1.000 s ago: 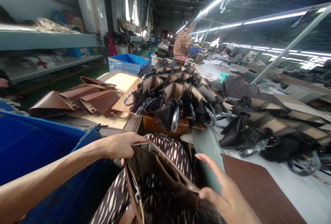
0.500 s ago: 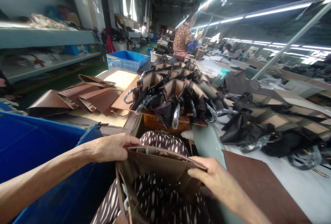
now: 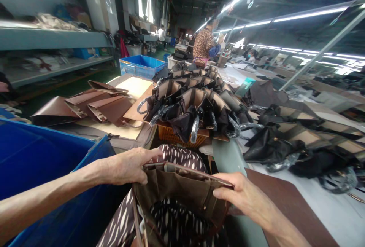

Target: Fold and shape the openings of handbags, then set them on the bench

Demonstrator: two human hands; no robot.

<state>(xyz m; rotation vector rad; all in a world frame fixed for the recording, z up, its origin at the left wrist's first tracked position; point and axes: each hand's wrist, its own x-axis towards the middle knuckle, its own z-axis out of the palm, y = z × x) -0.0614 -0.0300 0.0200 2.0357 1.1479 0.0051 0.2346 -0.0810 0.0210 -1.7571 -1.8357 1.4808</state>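
A brown handbag (image 3: pixel 179 186) lies across my lap with its mouth facing me, and its brown lining shows. Through its open body I see dark, white-flecked patterned fabric (image 3: pixel 171 216). My left hand (image 3: pixel 128 166) is at the bag's far left corner, thumb on the near side and fingers over the rim. On the right, my right hand (image 3: pixel 235 188) pinches the same rim, thumb inside against the lining. The lower part of the bag runs out of view.
A blue bin (image 3: pixel 51 140) stands at my left. Brown bag pieces (image 3: pixel 110 108) lie ahead on the left. Black bags (image 3: pixel 185 113) with wrapped handles crowd the middle, others (image 3: pixel 308 140) the right table. A brown sheet (image 3: pixel 288 201) lies there. A person (image 3: pixel 203 45) works farther back.
The bag and both hands have shifted slightly right and down in view. The fingers of my left hand reach farther out over the rim. My right hand keeps its pinch.
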